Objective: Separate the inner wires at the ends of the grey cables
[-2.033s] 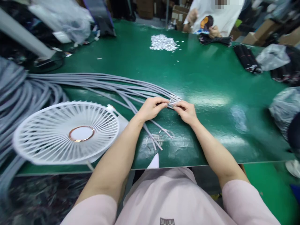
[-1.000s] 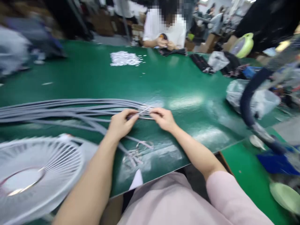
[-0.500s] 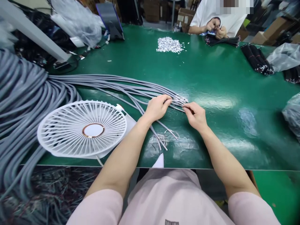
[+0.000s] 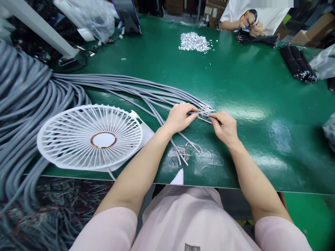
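Observation:
Long grey cables (image 4: 125, 82) run across the green table from a big coil on the left, and their stripped ends (image 4: 206, 107) lie in front of me. My left hand (image 4: 181, 118) is closed round one grey cable just behind its pale end. My right hand (image 4: 224, 126) pinches at that end, thumb against forefinger; what lies between the fingertips is too fine to make out. Nearer to me, several separate cable ends (image 4: 185, 159) rest beside a tangle of thin stripped wire (image 4: 180, 152).
A white round fan (image 4: 65, 115) lies left of my left forearm. At the back sits a pile of small silvery pieces (image 4: 195, 42). A co-worker's hands (image 4: 251, 25) work over black wire bundles (image 4: 258, 39). More black bundles (image 4: 295, 62) lie at right.
The view has shifted slightly. My left hand now shows a grey cable gripped in it, and my right fingertips have come closer to its end.

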{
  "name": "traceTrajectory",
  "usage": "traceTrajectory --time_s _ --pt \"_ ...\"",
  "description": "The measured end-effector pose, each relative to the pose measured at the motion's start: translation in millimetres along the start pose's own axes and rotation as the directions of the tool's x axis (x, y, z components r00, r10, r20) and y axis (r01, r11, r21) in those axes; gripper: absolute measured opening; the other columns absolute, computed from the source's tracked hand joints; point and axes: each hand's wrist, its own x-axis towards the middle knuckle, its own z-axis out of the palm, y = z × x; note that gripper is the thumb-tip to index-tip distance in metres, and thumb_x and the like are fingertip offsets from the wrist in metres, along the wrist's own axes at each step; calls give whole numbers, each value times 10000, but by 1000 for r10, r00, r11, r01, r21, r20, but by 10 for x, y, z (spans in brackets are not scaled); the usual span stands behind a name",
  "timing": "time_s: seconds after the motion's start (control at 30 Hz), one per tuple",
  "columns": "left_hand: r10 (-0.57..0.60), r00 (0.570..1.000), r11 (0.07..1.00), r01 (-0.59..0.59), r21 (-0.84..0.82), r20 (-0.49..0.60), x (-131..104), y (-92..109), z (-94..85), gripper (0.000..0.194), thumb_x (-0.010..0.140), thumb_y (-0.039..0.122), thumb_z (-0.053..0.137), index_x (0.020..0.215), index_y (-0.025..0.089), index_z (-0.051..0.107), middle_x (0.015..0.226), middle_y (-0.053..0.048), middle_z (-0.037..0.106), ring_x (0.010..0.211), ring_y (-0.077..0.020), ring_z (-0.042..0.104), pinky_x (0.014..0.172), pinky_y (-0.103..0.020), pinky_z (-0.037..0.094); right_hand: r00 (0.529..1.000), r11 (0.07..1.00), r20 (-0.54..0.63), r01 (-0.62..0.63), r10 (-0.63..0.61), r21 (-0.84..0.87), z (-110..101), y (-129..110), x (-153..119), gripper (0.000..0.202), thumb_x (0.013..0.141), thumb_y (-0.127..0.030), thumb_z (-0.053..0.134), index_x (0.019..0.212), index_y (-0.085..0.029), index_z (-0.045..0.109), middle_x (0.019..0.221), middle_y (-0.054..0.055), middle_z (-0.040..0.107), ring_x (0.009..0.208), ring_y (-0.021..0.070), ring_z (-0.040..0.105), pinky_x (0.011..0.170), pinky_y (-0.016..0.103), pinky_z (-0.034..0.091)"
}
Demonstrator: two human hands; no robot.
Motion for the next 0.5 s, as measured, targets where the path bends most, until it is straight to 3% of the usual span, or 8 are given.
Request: traceTrajectory --time_s 0.5 --pt "4 999 997 -6 73 33 -9 50 -18 134 868 272 658 948 193 730 940 -31 760 909 -212 630 824 -350 416 998 998 33 50 -51 34 70 25 32 176 925 -215 573 938 -225 748 862 53 721 783 185 659 696 308 490"
